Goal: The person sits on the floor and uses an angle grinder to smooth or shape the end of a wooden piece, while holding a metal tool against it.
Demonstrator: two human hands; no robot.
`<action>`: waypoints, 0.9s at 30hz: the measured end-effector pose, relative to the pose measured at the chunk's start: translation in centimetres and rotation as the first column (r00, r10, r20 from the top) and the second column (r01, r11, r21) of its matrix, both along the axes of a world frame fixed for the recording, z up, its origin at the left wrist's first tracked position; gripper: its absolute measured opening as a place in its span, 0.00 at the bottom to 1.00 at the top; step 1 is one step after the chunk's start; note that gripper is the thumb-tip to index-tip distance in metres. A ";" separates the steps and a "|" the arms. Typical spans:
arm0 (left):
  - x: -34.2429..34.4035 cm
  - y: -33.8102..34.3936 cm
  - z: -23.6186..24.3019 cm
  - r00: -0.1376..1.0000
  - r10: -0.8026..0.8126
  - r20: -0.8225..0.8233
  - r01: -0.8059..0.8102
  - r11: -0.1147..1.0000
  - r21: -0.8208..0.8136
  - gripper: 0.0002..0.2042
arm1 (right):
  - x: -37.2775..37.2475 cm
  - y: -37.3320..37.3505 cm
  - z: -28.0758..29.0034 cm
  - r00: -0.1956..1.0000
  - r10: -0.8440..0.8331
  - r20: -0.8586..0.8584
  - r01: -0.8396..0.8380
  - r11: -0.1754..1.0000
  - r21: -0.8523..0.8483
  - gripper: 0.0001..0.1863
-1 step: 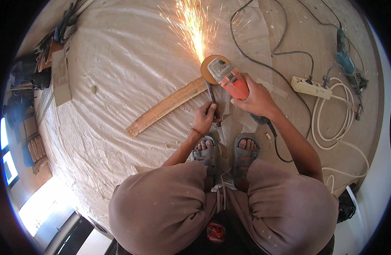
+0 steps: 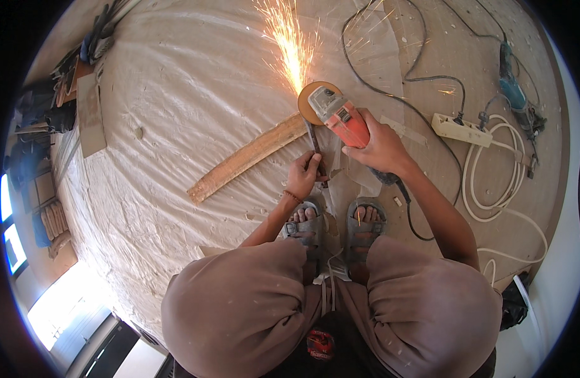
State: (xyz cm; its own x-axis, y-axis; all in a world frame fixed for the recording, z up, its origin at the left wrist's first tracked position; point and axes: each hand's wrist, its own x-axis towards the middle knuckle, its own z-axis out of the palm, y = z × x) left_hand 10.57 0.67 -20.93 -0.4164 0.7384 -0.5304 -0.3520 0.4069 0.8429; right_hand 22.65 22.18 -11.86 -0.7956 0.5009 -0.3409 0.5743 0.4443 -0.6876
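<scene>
Bright sparks [image 2: 291,53] spray upward from the yellowish disc [image 2: 307,108] of a red and silver angle grinder [image 2: 345,126]. My right hand [image 2: 381,148] is closed round the grinder's body, above the feet in grey sandals [image 2: 365,230]. A narrow dark metal bar [image 2: 312,137] runs down from under the disc, and my left hand [image 2: 305,173] grips its lower part. A long, rough wooden board [image 2: 242,157] lies crosswise on the creased floor sheet, its upper end beside the bar.
A cream power strip [image 2: 460,129] with plugs, a coiled white cord [image 2: 482,201] and dark cables lie at right, near a teal power tool [image 2: 513,82]. Boards [image 2: 88,116] and piled items line the left side. A white wall [image 2: 564,189] bounds the right.
The spray of sparks has changed shape slightly, with some stray sparks showing near the power strip. My hands and the grinder look the same.
</scene>
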 end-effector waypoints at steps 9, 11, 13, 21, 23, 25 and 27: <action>0.1 0.1 0.0 1.000 0.007 -0.008 -0.007 1.000 -0.010 0.20 | 0.2 0.5 0.4 1.000 -0.017 -0.023 0.018 1.000 0.001 0.44; 0.1 0.1 0.2 1.000 0.003 -0.022 -0.004 1.000 -0.012 0.20 | 0.0 0.1 0.4 1.000 0.008 -0.018 -0.008 1.000 0.007 0.44; 0.1 0.0 -0.3 1.000 0.003 -0.019 -0.004 1.000 -0.013 0.19 | -0.3 0.0 0.5 1.000 0.004 -0.014 -0.004 1.000 0.021 0.45; 0.1 0.2 0.2 1.000 0.018 -0.019 -0.018 1.000 -0.018 0.18 | -0.3 0.1 0.3 1.000 0.007 -0.011 -0.007 0.999 0.052 0.45; 0.4 0.4 0.3 0.998 0.062 -0.019 -0.063 0.998 -0.004 0.17 | -0.4 0.0 0.5 1.000 0.026 0.011 -0.027 0.998 0.059 0.45; 0.4 0.4 0.5 0.997 0.070 -0.029 -0.070 0.997 -0.009 0.17 | -0.4 0.0 0.1 1.000 0.000 -0.010 0.000 0.999 0.044 0.45; 0.4 0.4 0.5 0.997 0.074 -0.036 -0.075 0.997 -0.011 0.17 | -0.5 0.1 0.1 1.000 -0.011 -0.019 0.012 0.999 0.039 0.45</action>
State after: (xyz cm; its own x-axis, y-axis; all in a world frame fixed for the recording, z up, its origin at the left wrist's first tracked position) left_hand 10.99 1.11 -20.47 -0.4889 0.6982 -0.5230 -0.3513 0.3913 0.8506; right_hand 22.19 22.24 -11.80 -0.7960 0.5226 -0.3055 0.5664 0.4647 -0.6806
